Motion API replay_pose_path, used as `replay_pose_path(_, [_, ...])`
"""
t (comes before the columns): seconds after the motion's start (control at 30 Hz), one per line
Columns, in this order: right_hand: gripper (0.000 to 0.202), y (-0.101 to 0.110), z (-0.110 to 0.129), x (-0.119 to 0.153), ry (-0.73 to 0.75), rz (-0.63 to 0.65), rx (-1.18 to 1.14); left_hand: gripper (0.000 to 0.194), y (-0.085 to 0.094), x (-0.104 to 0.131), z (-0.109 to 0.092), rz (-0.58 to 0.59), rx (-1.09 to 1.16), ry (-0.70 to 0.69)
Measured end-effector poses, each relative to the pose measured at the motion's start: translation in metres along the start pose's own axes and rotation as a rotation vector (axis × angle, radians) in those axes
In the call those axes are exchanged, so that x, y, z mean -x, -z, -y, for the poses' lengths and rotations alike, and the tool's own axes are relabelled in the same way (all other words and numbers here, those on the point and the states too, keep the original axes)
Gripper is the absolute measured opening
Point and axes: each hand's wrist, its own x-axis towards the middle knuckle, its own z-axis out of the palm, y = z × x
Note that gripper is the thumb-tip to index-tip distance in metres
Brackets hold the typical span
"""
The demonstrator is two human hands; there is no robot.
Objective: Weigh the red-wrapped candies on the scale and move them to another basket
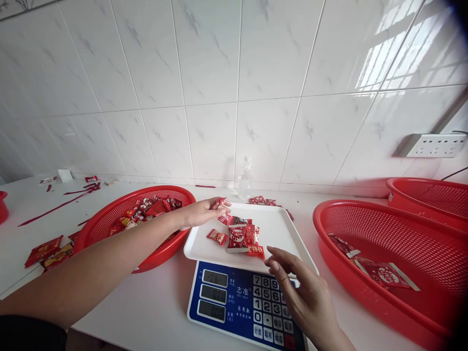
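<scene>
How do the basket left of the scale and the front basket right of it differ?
The left basket holds a heap of wrapped packets; the right basket shows only a few packets. The left arm crosses over the left basket; no arm crosses the right basket. Both are red with perforated walls.

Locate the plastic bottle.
In the head view, the bottle stands near centre by the tiled wall, behind the white tray, right of the left hand.
</scene>
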Motion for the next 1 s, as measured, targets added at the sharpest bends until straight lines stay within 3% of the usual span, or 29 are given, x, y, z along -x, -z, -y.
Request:
replay_pose_path(0.27, [0.017, 0.000, -0.001, 0.000, 0.059, -0.009, -0.006, 0.034, -0.001, -0.001, 0.002, -0.127, -0.071, 0.045])
replay_pose_path(0.5, [0.016, -0.001, -0.001, 0.001, 0.093, -0.010, 0.007, 0.039, -0.011, 0.004, 0.001, -0.098, -0.357, 0.041])
replay_pose_path(0.77, [0.016, 0.000, -0.001, 0.001, 0.091, 0.004, -0.006, 0.081, -0.020, -0.002, -0.004, -0.087, -0.272, 0.153])
replay_pose_path(0.83, [0.016, 0.000, -0.001, 0.000, 0.093, 0.003, -0.012, 0.076, -0.021, -0.005, 0.000, -0.084, -0.298, 0.115])
replay_pose_path(1.0, [0.015, 0.001, 0.000, 0.001, 0.089, -0.012, -0.013, 0.038, -0.022, -0.011, 0.015, -0.146, -0.457, 0.071])
